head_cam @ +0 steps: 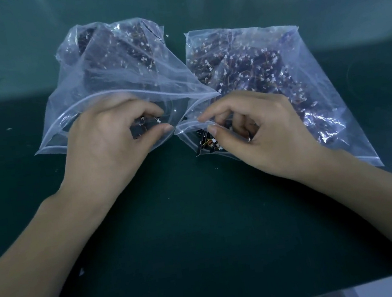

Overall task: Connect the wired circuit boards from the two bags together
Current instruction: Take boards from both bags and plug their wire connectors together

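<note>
Two clear plastic bags lie side by side on the dark green table, both full of small dark circuit boards with thin wires and white connectors. My left hand (111, 139) is at the mouth of the left bag (109, 67), its fingers closed on a small dark wired board (141, 128). Over the mouth of the right bag (266, 64) sits my right hand (257, 130), fingers curled among the boards there. A dark board with orange and yellow wires (205, 143) lies just under its thumb. Whether the fingers grip a board I cannot tell.
The green table (187, 224) stretches toward me, with its near edge at the lower right (357, 286). A few small white specks lie on the mat, one at the lower left (81, 271). Glare brightens the far part of the table.
</note>
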`<state>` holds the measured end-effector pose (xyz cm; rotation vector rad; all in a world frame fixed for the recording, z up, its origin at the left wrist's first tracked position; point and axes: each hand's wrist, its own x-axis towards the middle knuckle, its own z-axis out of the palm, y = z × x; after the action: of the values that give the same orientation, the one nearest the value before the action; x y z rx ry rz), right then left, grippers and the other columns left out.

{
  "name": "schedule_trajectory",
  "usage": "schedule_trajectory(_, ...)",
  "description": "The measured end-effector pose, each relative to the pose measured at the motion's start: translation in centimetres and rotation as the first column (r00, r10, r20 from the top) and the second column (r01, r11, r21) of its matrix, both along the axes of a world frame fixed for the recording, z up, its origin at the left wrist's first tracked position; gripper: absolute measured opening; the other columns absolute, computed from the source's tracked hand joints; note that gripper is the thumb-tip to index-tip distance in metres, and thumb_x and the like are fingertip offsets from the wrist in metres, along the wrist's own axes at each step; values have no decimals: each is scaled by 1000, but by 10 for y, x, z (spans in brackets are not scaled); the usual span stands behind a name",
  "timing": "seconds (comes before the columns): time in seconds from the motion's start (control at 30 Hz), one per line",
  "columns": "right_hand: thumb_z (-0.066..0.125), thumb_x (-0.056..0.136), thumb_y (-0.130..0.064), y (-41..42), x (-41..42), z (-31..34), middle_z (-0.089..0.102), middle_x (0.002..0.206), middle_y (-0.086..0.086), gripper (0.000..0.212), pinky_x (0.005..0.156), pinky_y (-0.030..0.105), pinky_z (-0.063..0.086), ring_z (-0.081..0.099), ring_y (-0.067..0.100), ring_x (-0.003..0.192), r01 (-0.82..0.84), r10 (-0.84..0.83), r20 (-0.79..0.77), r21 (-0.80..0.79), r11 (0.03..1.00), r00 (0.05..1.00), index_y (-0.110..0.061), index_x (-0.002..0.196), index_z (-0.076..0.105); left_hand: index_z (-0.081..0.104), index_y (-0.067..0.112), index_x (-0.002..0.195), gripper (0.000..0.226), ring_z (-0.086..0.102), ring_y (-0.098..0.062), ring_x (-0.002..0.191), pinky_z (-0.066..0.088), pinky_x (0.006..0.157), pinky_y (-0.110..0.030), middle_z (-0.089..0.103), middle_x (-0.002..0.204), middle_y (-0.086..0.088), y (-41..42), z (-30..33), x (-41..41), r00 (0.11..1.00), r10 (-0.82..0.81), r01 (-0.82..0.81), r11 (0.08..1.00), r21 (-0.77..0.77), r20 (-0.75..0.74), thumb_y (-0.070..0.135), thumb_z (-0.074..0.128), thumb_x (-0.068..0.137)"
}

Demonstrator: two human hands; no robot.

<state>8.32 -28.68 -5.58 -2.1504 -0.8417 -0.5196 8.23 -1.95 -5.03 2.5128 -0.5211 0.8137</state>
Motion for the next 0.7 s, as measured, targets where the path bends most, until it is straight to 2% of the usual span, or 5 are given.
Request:
schedule_trajectory(0.17, 77, 97, -6, 0, -1, 1, 65, 90, -12, 19, 58, 16, 40, 52, 18, 53, 13, -13, -10, -2, 1000, 1000, -14, 114, 79, 83, 11, 97, 13, 61, -17, 76, 52, 71, -32, 74, 90, -1, -11, 6, -10, 983, -136, 146, 986, -74, 127, 24, 82, 98)
schedule_trajectory(0.33, 78, 97, -18, 2, -4, 5, 62, 91, -19, 14, 57, 16, 41, 53, 16, 54, -7, 7, -7, -4, 1000, 1000, -12, 110, 78, 83, 8, 91, 16, 57, -5, 70, 48, 73, -22, 70, 82, 10, -24, 12, -22, 930, -221, 262, 959, -107, 293, 18, 78, 101)
schedule_trajectory(0.43, 78, 99, -22, 4, -6, 7, 63, 91, -20, 12, 58, 16, 41, 57, 13, 59, -5, 5, 7, 21, 1000, 1000, -11, 105, 77, 81, 8, 92, 14, 62, -10, 69, 51, 68, -24, 75, 80, 2, -29, 9, -26, 935, -250, 299, 937, -180, 251, 17, 77, 102)
schedule_trajectory(0.53, 79, 98, -24, 4, -7, 8, 68, 87, -10, 14, 59, 15, 41, 59, 11, 60, 31, -32, 2, 105, 994, 999, -12, 98, 72, 77, 7, 95, 10, 68, -11, 73, 53, 68, -20, 76, 83, 1, -33, 8, -29, 934, -301, 344, 900, -268, 191, 14, 75, 103)
schedule_trajectory(0.7, 79, 99, -25, 3, -6, 10, 69, 89, -9, 18, 55, 30, 48, 58, 16, 60, 45, -48, 11, 183, 982, 999, -23, 111, 66, 66, 11, 105, 3, 76, -8, 83, 58, 64, -27, 78, 94, 10, -34, 7, -29, 910, -409, 406, 835, -372, 74, 13, 69, 106)
